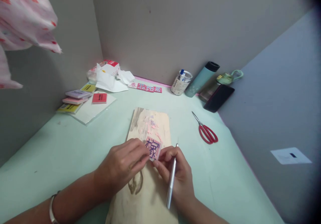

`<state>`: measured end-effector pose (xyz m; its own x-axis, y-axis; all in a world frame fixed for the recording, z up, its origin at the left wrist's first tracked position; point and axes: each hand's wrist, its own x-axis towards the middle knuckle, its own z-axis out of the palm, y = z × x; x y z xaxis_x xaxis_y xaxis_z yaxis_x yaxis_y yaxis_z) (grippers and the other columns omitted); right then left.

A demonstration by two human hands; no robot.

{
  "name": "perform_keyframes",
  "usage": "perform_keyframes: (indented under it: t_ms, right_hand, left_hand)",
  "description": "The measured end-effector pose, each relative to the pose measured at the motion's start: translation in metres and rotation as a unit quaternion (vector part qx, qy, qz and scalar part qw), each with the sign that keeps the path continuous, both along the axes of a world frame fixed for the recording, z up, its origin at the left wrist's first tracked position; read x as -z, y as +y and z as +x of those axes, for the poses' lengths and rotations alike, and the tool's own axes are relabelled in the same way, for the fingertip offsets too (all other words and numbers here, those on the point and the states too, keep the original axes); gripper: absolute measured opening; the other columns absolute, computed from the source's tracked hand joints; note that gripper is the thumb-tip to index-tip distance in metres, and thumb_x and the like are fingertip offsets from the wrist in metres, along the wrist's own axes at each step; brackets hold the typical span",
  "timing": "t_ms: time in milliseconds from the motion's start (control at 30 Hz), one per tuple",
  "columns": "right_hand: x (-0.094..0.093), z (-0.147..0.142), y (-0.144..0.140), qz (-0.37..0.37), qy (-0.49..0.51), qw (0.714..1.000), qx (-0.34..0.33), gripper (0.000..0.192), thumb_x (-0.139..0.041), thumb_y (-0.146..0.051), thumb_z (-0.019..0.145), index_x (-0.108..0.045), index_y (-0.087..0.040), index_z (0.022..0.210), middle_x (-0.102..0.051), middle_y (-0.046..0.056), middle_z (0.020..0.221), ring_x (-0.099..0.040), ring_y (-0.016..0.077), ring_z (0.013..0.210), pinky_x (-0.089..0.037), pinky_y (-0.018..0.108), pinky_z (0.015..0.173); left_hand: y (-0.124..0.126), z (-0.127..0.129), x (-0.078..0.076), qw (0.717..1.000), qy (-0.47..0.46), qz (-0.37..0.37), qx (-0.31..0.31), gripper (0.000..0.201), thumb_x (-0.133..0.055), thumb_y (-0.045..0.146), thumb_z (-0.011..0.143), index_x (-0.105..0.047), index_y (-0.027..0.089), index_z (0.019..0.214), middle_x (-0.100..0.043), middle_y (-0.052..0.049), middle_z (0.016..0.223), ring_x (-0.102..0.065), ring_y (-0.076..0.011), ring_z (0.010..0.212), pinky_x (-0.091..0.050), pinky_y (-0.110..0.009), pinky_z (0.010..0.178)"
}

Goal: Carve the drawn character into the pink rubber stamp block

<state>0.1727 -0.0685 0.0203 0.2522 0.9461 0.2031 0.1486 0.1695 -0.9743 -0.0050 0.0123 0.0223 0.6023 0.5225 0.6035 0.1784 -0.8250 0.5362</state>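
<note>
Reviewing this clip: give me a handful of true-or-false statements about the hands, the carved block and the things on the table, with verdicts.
1. Both hands touch the pink block. True: the left hand steadies it and the right hand pinches its edge.
2. The right hand holds a silver tool. True.
3. The block lies straight on the green table. False: it rests on a wooden board.
4. The red scissors lie left of the board. False: they lie to its right.
5. The left hand holds the scissors. False: the scissors lie untouched, apart from both hands.
6. A dark-capped bottle stands by the back wall. True.
</note>
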Motion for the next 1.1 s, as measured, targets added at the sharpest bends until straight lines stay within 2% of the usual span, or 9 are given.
perform_keyframes:
  t_ms: [200, 367, 700, 933, 1100]
  right_hand:
    - [-0.002, -0.001, -0.001, -0.008, 0.012, 1.0, 0.002, 0.027, -0.077, -0.023, 0.087, -0.051, -0.024, 0.08, -0.059, -0.002, 0.082, -0.056, 0.013, 0.07, -0.047, 0.024, 0.062]
    - [-0.005, -0.003, 0.0, -0.01, 0.02, 1.0, 0.007, 0.028, -0.078, -0.023, 0.085, -0.051, -0.024, 0.079, -0.06, -0.003, 0.081, -0.058, 0.0122, 0.069, -0.048, 0.023, 0.061]
    - [-0.011, -0.004, -0.001, -0.033, 0.08, 0.996, 0.015, 0.031, -0.082, -0.024, 0.08, -0.051, -0.023, 0.077, -0.062, -0.003, 0.079, -0.059, 0.0111, 0.069, -0.05, 0.022, 0.061]
    - [-0.015, 0.001, 0.004, -0.072, 0.132, 0.988, 0.017, 0.037, -0.085, -0.029, 0.079, -0.049, -0.023, 0.078, -0.06, -0.002, 0.082, -0.064, 0.0143, 0.07, -0.056, 0.029, 0.067]
    - [-0.012, 0.002, 0.005, -0.078, 0.149, 0.986, 0.019, 0.036, -0.086, -0.031, 0.079, -0.05, -0.023, 0.079, -0.059, -0.003, 0.083, -0.064, 0.0147, 0.072, -0.057, 0.029, 0.069]
  left_hand:
    - [-0.005, 0.004, -0.003, 0.995, 0.027, 0.082, -0.054, 0.016, -0.053, 0.005, 0.097, -0.063, 0.016, 0.092, -0.069, -0.003, 0.081, -0.067, -0.0165, 0.075, -0.054, -0.026, 0.066]
    - [-0.006, 0.006, -0.002, 0.989, 0.032, 0.124, -0.078, 0.019, -0.053, 0.004, 0.095, -0.064, 0.017, 0.087, -0.07, -0.003, 0.081, -0.069, -0.0161, 0.075, -0.056, -0.026, 0.069]
    - [-0.008, 0.008, -0.006, 0.99, -0.014, 0.103, -0.097, 0.019, -0.057, 0.003, 0.091, -0.062, 0.018, 0.082, -0.07, -0.002, 0.077, -0.068, -0.0138, 0.068, -0.056, -0.023, 0.064]
    - [-0.007, 0.007, -0.005, 0.993, -0.036, 0.084, -0.077, 0.016, -0.061, 0.001, 0.091, -0.061, 0.017, 0.087, -0.072, -0.005, 0.083, -0.071, -0.0176, 0.082, -0.057, -0.027, 0.073]
    - [-0.007, 0.004, -0.005, 0.996, -0.056, 0.037, -0.063, 0.018, -0.059, 0.001, 0.091, -0.06, 0.018, 0.093, -0.068, -0.004, 0.086, -0.069, -0.0177, 0.088, -0.056, -0.028, 0.078]
